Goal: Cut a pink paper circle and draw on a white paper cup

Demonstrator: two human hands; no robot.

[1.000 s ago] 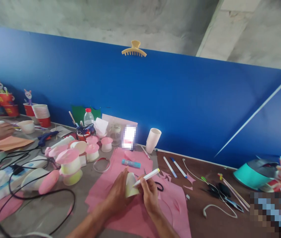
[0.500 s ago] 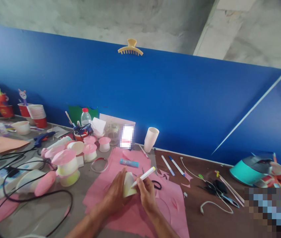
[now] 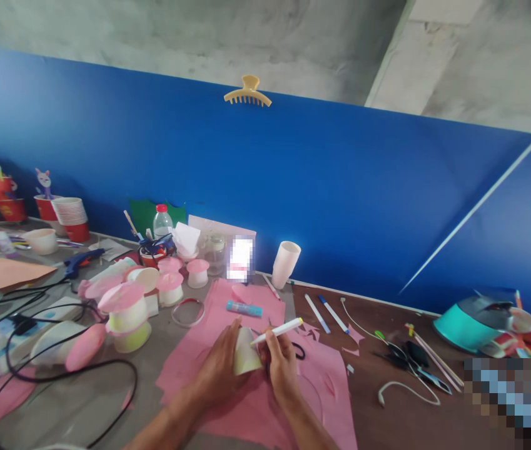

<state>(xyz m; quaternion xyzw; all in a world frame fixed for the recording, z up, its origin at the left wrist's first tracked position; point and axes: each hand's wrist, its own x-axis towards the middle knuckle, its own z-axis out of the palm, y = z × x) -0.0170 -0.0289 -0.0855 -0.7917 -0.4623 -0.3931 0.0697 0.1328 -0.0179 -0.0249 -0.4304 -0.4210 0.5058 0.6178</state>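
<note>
My left hand (image 3: 222, 356) is closed around a small paper cup (image 3: 247, 356), white at one end and pale yellow toward the other. In my right hand (image 3: 281, 359) is a white marker (image 3: 278, 330) with a yellow end, its tip at the cup's side. Both hands are over sheets of pink paper (image 3: 321, 400). Behind my right hand lie scissors (image 3: 299, 351), mostly covered, with a black handle showing. A blue glue stick (image 3: 244, 309) lies on the paper beyond my hands.
To the left stand several paper cups with pink discs (image 3: 124, 297) and a looped black cable (image 3: 136, 375). Beyond are a tall white cup stack (image 3: 286, 264) and a lit, blurred screen (image 3: 239, 257). At right lie two markers (image 3: 316, 312), a white cable (image 3: 410, 384) and a teal container (image 3: 465, 325).
The marker and my right hand have shifted slightly to the right, and the marker lies flatter. The cup has turned a little in my left hand, showing more of its side.
</note>
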